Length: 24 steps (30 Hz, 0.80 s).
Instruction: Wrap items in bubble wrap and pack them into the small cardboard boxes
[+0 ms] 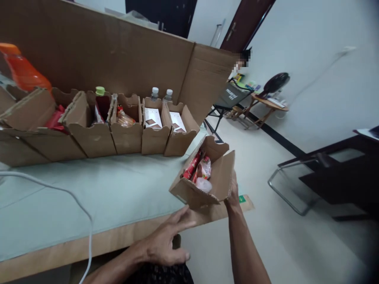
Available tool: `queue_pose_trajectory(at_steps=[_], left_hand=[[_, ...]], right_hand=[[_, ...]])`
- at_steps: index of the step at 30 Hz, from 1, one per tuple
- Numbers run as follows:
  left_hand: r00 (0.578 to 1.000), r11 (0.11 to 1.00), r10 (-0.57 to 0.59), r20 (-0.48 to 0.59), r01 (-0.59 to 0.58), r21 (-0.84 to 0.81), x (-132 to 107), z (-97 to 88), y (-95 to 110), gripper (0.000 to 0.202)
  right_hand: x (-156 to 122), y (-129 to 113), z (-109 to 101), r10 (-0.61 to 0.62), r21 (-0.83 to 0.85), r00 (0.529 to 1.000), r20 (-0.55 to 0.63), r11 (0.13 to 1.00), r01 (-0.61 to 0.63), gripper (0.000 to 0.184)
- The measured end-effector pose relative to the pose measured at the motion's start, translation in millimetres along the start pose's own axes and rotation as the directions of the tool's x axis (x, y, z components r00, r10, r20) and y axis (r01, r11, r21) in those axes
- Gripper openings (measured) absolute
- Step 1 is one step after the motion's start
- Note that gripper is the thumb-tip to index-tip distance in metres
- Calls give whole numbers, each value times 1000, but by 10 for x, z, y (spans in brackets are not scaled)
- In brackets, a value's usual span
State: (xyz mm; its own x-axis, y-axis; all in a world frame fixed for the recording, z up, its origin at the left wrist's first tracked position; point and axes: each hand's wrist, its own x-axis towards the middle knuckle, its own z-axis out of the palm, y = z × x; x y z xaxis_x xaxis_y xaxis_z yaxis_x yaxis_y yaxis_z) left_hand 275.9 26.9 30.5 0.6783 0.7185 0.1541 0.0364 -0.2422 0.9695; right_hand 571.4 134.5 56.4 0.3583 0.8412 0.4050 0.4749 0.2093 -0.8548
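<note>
While the right hand grips the far side of a small cardboard box of snack packets at the table edge, the left hand hovers just beside it. Its fingers are spread loose, holding nothing.

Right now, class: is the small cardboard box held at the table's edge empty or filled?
Filled: the small cardboard box holds red and pale snack packets; its open top shows them.
</note>
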Motion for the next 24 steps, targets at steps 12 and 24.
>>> queue_pose_trajectory(at_steps=[12, 24], left_hand=[[930, 976, -4, -367, 84, 201, 225, -206, -369, 87], [871, 813, 162, -464, 148, 562, -177, -391, -476, 53]], right_hand=[[-1460, 16, 217, 249, 13, 967, 59, 968, -250, 79], [769, 466, 141, 110, 36, 944, 312, 991, -128, 62]])
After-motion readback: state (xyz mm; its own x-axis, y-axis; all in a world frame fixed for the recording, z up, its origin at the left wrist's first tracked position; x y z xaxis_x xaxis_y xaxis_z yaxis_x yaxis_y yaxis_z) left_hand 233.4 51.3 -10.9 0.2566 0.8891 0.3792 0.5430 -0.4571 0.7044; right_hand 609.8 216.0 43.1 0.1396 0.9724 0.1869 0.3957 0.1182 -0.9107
